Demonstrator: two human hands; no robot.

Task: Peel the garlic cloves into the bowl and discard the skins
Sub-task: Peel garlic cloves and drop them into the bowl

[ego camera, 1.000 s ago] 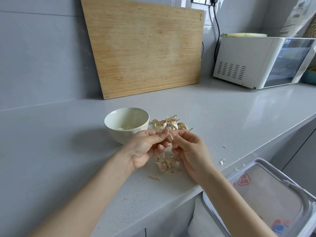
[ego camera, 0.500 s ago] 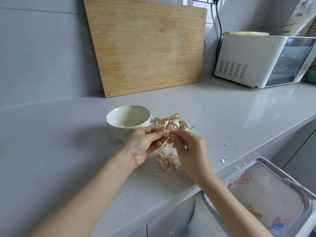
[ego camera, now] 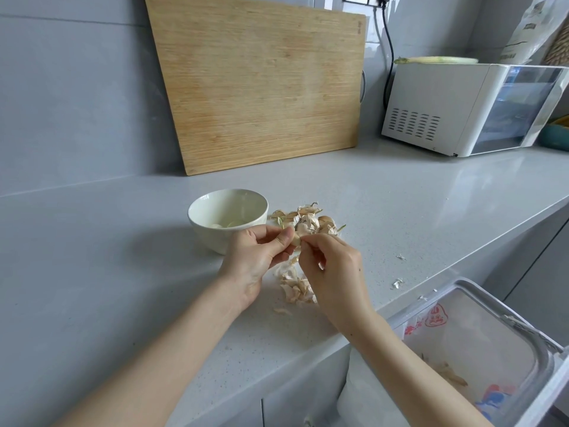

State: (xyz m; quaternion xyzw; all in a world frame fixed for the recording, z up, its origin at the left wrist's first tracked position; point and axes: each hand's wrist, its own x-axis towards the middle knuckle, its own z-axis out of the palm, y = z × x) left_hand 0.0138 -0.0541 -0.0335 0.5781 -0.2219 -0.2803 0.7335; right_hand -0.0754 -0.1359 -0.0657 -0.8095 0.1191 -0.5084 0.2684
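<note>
Head view: we hold a garlic clove (ego camera: 296, 240) above the counter (ego camera: 400, 195), just right of the bowl (ego camera: 206, 237). Our left hand (ego camera: 255, 260) pinches it between thumb and curled fingers; our right hand (ego camera: 334, 269) pinches its other side with curled fingertips. Loose skins (ego camera: 297, 288) lie beneath our hands.

Soft, even light; wide-angle view.
Glare lay on the right countertop (ego camera: 480, 192); lines bowed near the borders.

Bowl (ego camera: 203, 232) centre frame on tabletop (ego camera: 400, 211); garlic pile (ego camera: 308, 221) just right of it. Clove (ego camera: 296, 240) between left hand (ego camera: 255, 260) and right hand (ego camera: 335, 272), skin heap (ego camera: 295, 288) below them. Cutting board (ego camera: 261, 87) upper centre against wall; oven (ego camera: 437, 109) upper right; bin (ego camera: 492, 307) lower right.
</note>
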